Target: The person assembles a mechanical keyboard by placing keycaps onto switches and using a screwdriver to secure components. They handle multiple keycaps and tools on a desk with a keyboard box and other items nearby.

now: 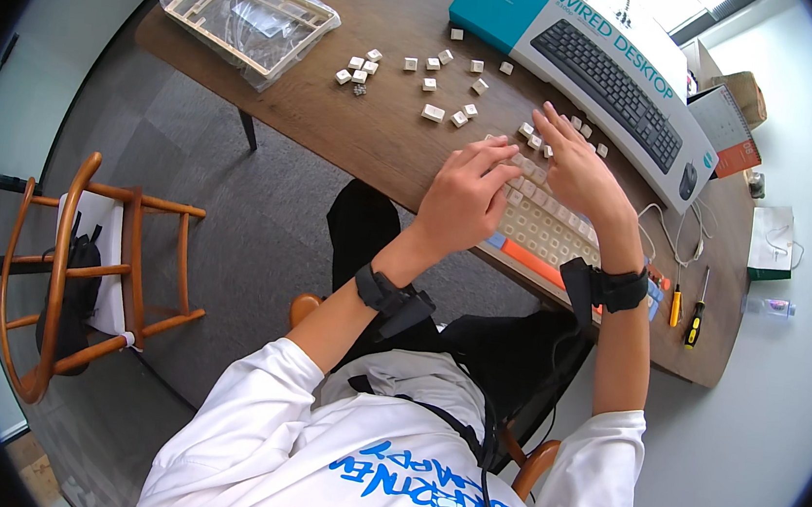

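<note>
A beige keyboard (550, 233) with an orange bar along its near edge lies on the wooden table (377, 143). My left hand (465, 196) rests flat on its left end, fingers spread toward the top rows. My right hand (576, 167) hovers over the upper rows with fingers curled down onto the keys; whether it pinches a keycap is hidden. Loose white keycaps (432, 112) lie scattered on the table beyond the keyboard. Both wrists wear black straps.
A teal and white keyboard box (591, 56) lies at the far side. A plastic-wrapped beige frame (248, 13) sits at the far left corner. Two screwdrivers (685, 315) and a white cable (672, 235) lie at the right. A wooden chair (82, 271) stands left.
</note>
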The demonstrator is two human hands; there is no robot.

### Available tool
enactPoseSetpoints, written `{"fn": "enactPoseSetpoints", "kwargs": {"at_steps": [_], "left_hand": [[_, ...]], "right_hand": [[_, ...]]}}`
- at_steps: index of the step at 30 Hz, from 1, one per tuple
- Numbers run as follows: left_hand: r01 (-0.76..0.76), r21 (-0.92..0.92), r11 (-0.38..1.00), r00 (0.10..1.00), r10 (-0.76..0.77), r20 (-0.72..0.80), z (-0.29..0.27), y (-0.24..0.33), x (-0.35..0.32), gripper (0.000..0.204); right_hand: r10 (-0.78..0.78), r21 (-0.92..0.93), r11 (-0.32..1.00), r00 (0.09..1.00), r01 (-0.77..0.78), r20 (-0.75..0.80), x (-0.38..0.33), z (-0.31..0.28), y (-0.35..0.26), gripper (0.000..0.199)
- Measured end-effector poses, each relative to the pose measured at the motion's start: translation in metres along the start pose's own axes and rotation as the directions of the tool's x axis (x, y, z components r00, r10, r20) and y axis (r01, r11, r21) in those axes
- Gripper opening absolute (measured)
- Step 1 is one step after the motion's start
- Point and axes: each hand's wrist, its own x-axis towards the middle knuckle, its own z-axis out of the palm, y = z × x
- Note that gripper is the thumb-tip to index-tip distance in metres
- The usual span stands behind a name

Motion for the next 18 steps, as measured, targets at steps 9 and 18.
{"fn": "enactPoseSetpoints", "kwargs": {"at_steps": [9,18], "left_hand": [[-0.014,0.001,1.0,1.0,0.014,-0.016,0.004,-0.005,-0.003,0.025],[0.008,-0.021,1.0,0.999,-0.009,-0.038,0.0,0.001,0.0,0.027]], "right_hand": [[-0.092,0.093,0.991,0.995,0.096,-0.045,-0.006,0.017,-0.016,0.075],[-0.087,0.044,0.993,0.938,0.108,-0.335,-0.023,0.061,-0.041,0.08]]}}
